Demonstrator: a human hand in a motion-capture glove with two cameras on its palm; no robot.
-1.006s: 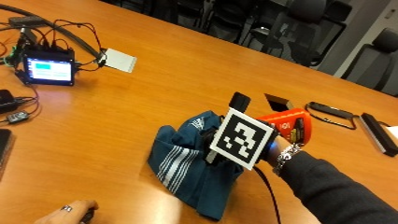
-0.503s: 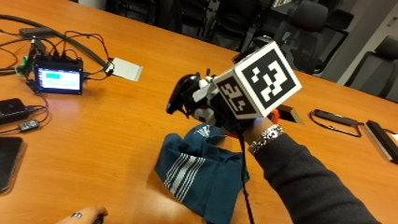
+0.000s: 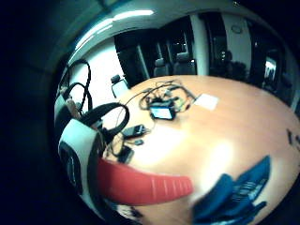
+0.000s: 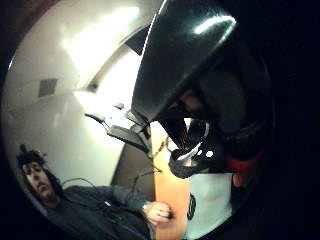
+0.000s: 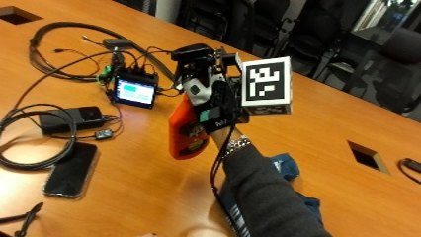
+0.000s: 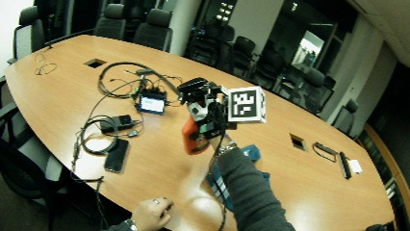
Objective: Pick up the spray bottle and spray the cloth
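Gleaming under the lights, a long orange-brown wooden surface (image 5: 315,123), ringed by dark office chairs (image 6: 154,29). Raised well above it, the gloved right hand (image 5: 214,101), fingers curling round the neck of the spray bottle (image 5: 188,131) and gripping it. Hanging below the hand with its red body upright, clear of the wood; black spray head (image 5: 194,52) sticking up over the fingers, aiming toward the far cables. Filling much of the little finger side palm view, that same red body (image 3: 140,185), with the thumb side view mostly blocked by the black head (image 4: 190,55).

Lying on the wood beneath the dark sleeve (image 5: 270,192), the blue cloth (image 5: 286,165), crumpled, with white stripes (image 5: 234,215) showing near the front edge; bottle held up and apart from it, not touching.

Further out on the far side of the bottle, sitting amid a tangle of black cables (image 5: 72,34), a small device with a lit screen (image 5: 135,91). Nearer the front edge, lying flat, a black phone (image 5: 69,170), just beside a coiled cable (image 5: 26,143) and a black box (image 5: 69,118). Resting on the near rim in the wide view, the bare other hand (image 6: 152,211).
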